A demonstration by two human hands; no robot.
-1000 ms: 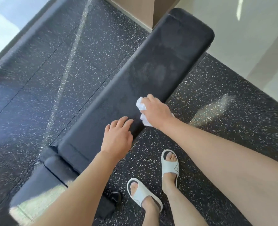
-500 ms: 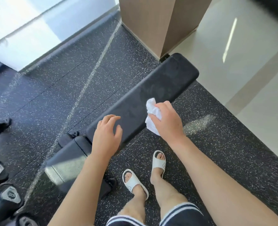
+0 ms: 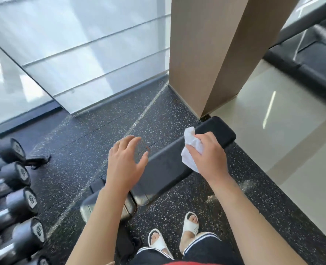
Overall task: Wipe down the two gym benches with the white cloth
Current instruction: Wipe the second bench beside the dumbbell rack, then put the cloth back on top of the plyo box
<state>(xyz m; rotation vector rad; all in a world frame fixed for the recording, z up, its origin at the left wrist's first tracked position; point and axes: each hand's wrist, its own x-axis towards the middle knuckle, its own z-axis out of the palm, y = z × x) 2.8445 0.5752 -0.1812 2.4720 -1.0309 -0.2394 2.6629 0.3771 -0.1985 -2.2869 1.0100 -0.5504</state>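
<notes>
White cloth (image 3: 191, 150) is gripped in right hand (image 3: 208, 153) above bench (image 3: 168, 165); left hand (image 3: 126, 161) is spread, holding nothing. Second bench judged next.

Speckled black rubber floor (image 3: 101, 131), beige pillar (image 3: 206, 54), glass wall (image 3: 82, 44), dumbbells (image 3: 15, 188)

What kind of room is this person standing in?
Most likely a gym: a black padded bench, a row of dumbbells at the left, and speckled rubber flooring. The right hand grips a white cloth.
</notes>
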